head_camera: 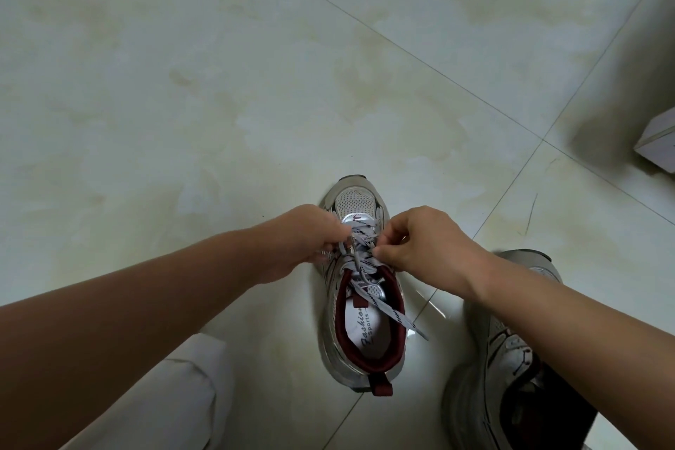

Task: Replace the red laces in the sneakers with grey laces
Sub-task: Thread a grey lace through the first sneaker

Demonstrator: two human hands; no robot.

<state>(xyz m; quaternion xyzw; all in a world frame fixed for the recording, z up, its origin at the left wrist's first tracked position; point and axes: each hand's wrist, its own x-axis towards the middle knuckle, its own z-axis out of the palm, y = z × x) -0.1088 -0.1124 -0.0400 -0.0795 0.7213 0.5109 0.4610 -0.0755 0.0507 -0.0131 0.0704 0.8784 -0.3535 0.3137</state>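
Pale glossy floor tiles [219, 84] with thin dark grout lines fill most of the head view, and the corner of a white box [657, 142] shows at the right edge. Low in the centre of the frame a grey sneaker [359, 289] with a dark red collar stands on the floor, toe pointing toward the top of the frame. A grey lace [365, 252] with dark printed marks crosses its eyelets, and one loose end trails over the collar to the floor on the right. The left hand [303, 241] reaches in from the lower left, its fingers curled and pinching the lace at the left side of the eyelets. The right hand [420, 241] comes from the lower right, thumb and fingers pinching the lace at the right side. A second sneaker [511, 347] sits at the lower right, partly hidden under the right forearm. A white trouser leg [190, 395] shows at the lower left.
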